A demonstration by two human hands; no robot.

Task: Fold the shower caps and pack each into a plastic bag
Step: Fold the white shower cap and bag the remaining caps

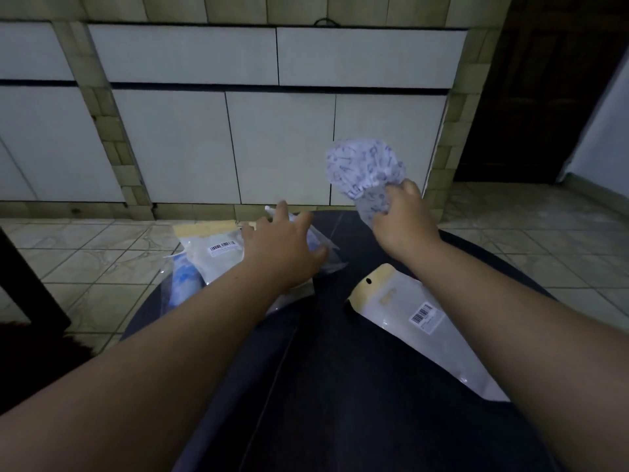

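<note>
Tiled floor (102, 253) bg; R hand (403, 218) grips bunched shower cap (366, 168) above lap (340, 386); L hand (284, 248) fingers spread, pressing bag pile (218, 257) lap-left; bag (422, 328) lap-right.

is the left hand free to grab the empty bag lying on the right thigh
Probably yes: the left hand rests open on the bag pile, and nothing lies between it and the empty bag. The right hand holds the shower cap.

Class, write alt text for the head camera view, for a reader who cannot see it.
Seen from above, a seated person's right hand grips a bunched patterned shower cap in the air, while the left hand reaches with spread fingers onto a pile of plastic bags on the left knee. Another barcoded plastic bag lies on the right thigh.
</note>
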